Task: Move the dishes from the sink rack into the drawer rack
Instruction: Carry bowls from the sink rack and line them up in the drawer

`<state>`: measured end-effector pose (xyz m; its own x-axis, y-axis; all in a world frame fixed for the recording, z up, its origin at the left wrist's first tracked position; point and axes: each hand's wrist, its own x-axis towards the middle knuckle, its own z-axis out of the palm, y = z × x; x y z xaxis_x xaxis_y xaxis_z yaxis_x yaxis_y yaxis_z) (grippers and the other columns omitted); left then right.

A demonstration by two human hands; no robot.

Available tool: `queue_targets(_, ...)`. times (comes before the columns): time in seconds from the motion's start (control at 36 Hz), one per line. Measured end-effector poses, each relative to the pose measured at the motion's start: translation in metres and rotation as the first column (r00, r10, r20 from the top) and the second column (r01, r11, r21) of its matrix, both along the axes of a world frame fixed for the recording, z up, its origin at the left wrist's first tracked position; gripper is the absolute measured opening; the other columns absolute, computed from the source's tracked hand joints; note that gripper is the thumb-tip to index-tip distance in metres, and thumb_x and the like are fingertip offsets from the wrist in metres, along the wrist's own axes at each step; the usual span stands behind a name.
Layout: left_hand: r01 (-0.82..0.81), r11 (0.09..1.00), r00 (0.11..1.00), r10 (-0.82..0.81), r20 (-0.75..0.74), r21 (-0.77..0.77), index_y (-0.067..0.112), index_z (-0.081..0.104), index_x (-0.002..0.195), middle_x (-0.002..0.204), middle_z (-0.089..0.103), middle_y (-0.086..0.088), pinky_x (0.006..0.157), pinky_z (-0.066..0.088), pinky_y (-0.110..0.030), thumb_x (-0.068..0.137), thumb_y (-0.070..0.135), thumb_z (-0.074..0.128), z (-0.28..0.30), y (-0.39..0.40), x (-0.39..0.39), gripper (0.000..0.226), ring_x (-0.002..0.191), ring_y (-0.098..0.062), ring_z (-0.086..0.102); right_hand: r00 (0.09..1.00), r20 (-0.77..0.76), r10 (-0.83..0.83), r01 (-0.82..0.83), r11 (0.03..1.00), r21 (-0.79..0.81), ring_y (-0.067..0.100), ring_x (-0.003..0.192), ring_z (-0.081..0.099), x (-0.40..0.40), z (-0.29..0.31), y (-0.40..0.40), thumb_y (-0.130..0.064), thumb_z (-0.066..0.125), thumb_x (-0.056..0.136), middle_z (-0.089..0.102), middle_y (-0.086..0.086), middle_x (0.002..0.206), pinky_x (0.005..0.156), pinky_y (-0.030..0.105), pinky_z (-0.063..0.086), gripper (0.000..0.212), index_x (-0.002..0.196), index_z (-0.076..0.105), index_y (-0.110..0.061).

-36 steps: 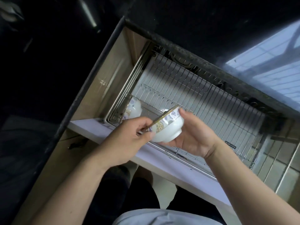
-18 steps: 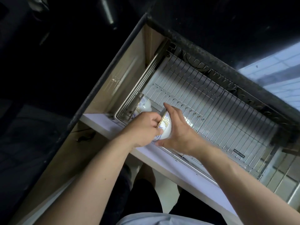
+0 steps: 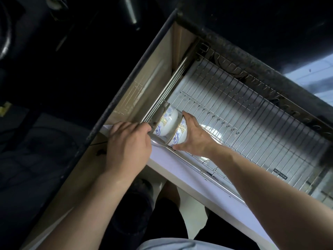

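Observation:
Two white bowls with blue and gold floral trim stand on edge in the front-left corner of the wire drawer rack (image 3: pixel 243 112). The first bowl (image 3: pixel 167 121) leans against the rack's left side. The second bowl (image 3: pixel 181 133) sits right behind it, and my right hand (image 3: pixel 196 136) grips it with fingers over its top and thumb below. My left hand (image 3: pixel 129 143) is off the bowls; its curled fingers hold the rack's front-left corner beside the first bowl. The sink rack is out of view.
The drawer's white front panel (image 3: pixel 189 170) runs below my hands. A dark countertop (image 3: pixel 252 24) overhangs the back of the drawer. The wooden cabinet wall (image 3: pixel 149 78) closes the left side. The wire grid stretches away to the right of the bowls.
The second bowl went from being held above the drawer front down into the rack beside the first bowl. My left hand let go of its rim and moved to the rack's corner.

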<state>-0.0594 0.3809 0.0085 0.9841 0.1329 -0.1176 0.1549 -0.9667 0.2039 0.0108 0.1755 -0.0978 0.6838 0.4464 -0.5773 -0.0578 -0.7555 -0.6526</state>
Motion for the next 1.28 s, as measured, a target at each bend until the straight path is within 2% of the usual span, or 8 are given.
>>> queue_targets(0.17,0.0,1.0,1.0,-0.001,0.019,0.003,0.019,0.071,0.083,0.071,0.069,0.0,0.087,0.039,-0.038,0.08,0.012,0.049,-0.003,-0.001,-0.001,0.023,0.07,-0.03,0.06,0.999,0.043,-0.007,0.008,0.999,-0.033,0.015,0.143,0.032,0.001,-0.008,0.016,-0.043,0.091,0.062,0.024,-0.008,0.159,0.116,0.026,0.029,0.128,0.159,0.009,-0.028)
queue_targets(0.42,0.002,0.999,1.0,-0.003,-0.019,-0.032,0.02,0.07,0.082,0.069,0.068,0.002,0.089,0.041,-0.038,0.083,0.014,0.044,-0.007,0.001,-0.003,0.027,0.07,-0.027,0.061,0.998,0.023,-0.053,0.055,0.992,-0.112,0.021,0.152,0.022,-0.011,-0.015,0.018,-0.054,0.089,0.057,0.012,-0.006,0.166,0.122,0.045,0.029,0.139,0.159,-0.003,-0.032)
queue_targets(0.67,0.045,0.998,0.976,-0.055,-0.209,-0.055,0.016,0.073,0.088,0.077,0.074,-0.003,0.084,0.041,-0.038,0.088,0.008,0.055,0.004,0.006,0.003,0.02,0.073,-0.029,0.067,0.971,-0.159,-0.18,0.152,0.973,-0.176,0.032,0.156,0.004,-0.009,0.019,0.016,-0.041,0.091,0.064,-0.005,0.004,0.17,0.124,0.046,0.016,0.144,0.159,-0.018,-0.031)
queue_targets(0.83,-0.04,0.986,0.886,-0.04,-0.462,-0.162,0.02,0.068,0.1,0.102,0.073,-0.001,0.079,0.046,-0.034,0.099,0.017,0.05,0.035,0.005,0.011,0.018,0.09,-0.027,0.061,0.844,-0.255,-0.471,0.45,0.882,-0.138,0.031,0.151,0.025,-0.047,0.087,-0.045,-0.027,0.084,0.083,0.012,0.008,0.167,0.12,0.042,0.029,0.114,0.163,0.003,-0.019)
queue_targets(1.0,-0.034,0.97,0.856,-0.097,-0.508,-0.242,0.026,0.064,0.089,0.094,0.072,0.001,0.079,0.055,-0.039,0.1,0.02,0.051,0.072,-0.041,0.01,0.018,0.084,-0.025,0.065,0.689,-0.184,-0.701,0.664,0.713,-0.225,0.031,0.134,0.051,-0.103,0.152,-0.147,-0.022,0.073,0.093,0.046,0.014,0.153,0.107,0.035,0.042,0.075,0.155,0.033,-0.01)
queue_targets(1.06,0.052,0.965,0.825,-0.186,-0.533,-0.257,0.031,0.065,0.091,0.101,0.073,-0.001,0.086,0.056,-0.039,0.097,0.023,0.051,0.086,-0.077,0.007,0.017,0.09,-0.026,0.066,0.606,-0.141,-0.783,0.747,0.621,-0.24,0.03,0.128,0.056,-0.131,0.18,-0.186,-0.022,0.07,0.096,0.054,0.015,0.145,0.106,0.034,0.043,0.062,0.15,0.042,-0.008)
queue_targets(1.17,0.287,0.913,0.71,-0.406,-0.576,-0.29,0.026,0.066,0.118,0.12,0.071,0.0,0.095,0.051,-0.034,0.101,0.028,0.049,0.106,-0.162,-0.003,0.025,0.11,-0.024,0.064,0.493,-0.051,-0.869,0.852,0.493,-0.178,0.022,0.128,0.056,-0.183,0.232,-0.245,-0.022,0.065,0.098,0.06,0.007,0.14,0.098,0.024,0.04,0.046,0.141,0.055,-0.008)
queue_targets(1.28,0.459,0.813,0.622,-0.581,-0.525,-0.357,0.028,0.062,0.116,0.12,0.068,0.004,0.093,0.048,-0.031,0.103,0.028,0.047,0.139,-0.272,-0.03,0.02,0.11,-0.02,0.062,0.379,0.016,-0.925,0.923,0.376,-0.084,0.018,0.124,0.057,-0.253,0.278,-0.3,-0.021,0.062,0.099,0.062,0.001,0.135,0.102,0.026,0.042,0.038,0.136,0.059,-0.011)
